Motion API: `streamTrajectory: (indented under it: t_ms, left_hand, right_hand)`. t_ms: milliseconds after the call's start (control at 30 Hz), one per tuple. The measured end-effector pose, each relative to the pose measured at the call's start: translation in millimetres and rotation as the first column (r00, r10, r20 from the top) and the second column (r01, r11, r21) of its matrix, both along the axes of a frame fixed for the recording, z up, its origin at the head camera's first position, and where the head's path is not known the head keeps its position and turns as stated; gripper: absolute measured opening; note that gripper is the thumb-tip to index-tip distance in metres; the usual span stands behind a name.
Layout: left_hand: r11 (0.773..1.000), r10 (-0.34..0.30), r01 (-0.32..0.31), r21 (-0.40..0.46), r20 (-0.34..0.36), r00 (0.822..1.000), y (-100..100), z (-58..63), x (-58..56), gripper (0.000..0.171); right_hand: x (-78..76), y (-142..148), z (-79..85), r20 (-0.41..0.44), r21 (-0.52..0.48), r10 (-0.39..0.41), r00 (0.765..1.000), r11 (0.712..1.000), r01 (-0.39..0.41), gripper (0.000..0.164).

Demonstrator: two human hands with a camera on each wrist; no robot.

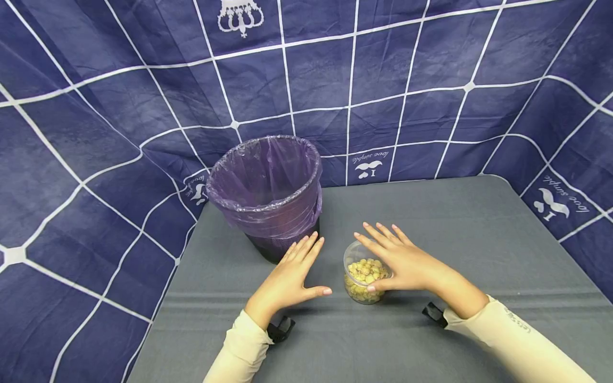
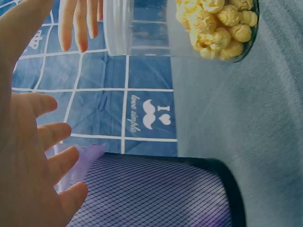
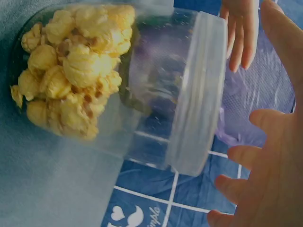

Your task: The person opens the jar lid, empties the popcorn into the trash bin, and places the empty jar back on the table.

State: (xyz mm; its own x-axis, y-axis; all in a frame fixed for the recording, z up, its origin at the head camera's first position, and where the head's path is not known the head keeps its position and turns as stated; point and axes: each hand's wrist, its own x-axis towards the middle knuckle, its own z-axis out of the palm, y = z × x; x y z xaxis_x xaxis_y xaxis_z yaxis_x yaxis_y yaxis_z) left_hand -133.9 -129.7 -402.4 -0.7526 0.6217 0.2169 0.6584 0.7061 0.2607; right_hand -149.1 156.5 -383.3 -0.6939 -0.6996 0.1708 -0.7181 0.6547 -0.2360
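A clear plastic jar point(image 1: 351, 255) about half full of yellow popcorn point(image 3: 78, 71) stands upright on the grey cloth. Its pale, translucent lid point(image 3: 201, 94) is on in the right wrist view. My right hand point(image 1: 407, 266) hovers over the jar's right side, fingers spread; the right wrist view shows a gap between fingers and jar. Left of the jar, my left hand point(image 1: 287, 276) is held palm inward with straight fingers and thumb out, holding nothing. Beyond its fingertips stands a black mesh bin point(image 2: 161, 194) lined with a purple plastic bag point(image 1: 282, 213).
Grey cloth point(image 1: 460, 229) covers the table. Blue curtains point(image 1: 321, 80) with white grid lines enclose the back and both sides. The bin stands at the back left, close to the curtain. Black wrist cameras point(image 1: 281, 330) sit on both cream sleeves point(image 1: 517, 340).
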Motion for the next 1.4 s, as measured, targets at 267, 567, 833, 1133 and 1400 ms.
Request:
streamTrajectory:
  t_ms: [267,567,833,1133,1400]
  left_hand:
    - [0.999,0.03,-0.032,0.015,0.073,0.997,3.8,-14.0,0.8,0.098]
    - [0.998,0.008,-0.015,0.062,0.109,0.994,14.5,-34.1,5.8,0.11]
    - [0.996,0.01,-0.023,0.086,0.146,0.989,25.5,-45.6,9.9,0.111]
    - [0.98,0.045,-0.087,0.18,0.228,0.973,42.1,-56.2,16.7,0.118]
    - [0.945,0.117,-0.177,0.274,0.223,0.968,52.6,-61.5,21.3,0.12]
  right_hand:
    - [2.1,-6.2,-7.9,0.053,-0.006,-0.006,0.999,1.0,0.007,0.098]
    - [1.5,-9.2,-17.0,0.094,-0.024,-0.009,0.996,1.0,0.011,0.099]
    - [0.9,-11.5,-19.1,0.052,-0.072,-0.002,0.999,0.997,0.006,0.09]
    - [2.1,-14.4,-20.8,-0.033,-0.107,-0.015,0.999,0.994,0.011,0.088]
    - [6.4,-15.8,-19.9,-0.041,-0.192,-0.023,0.999,0.981,0.015,0.09]
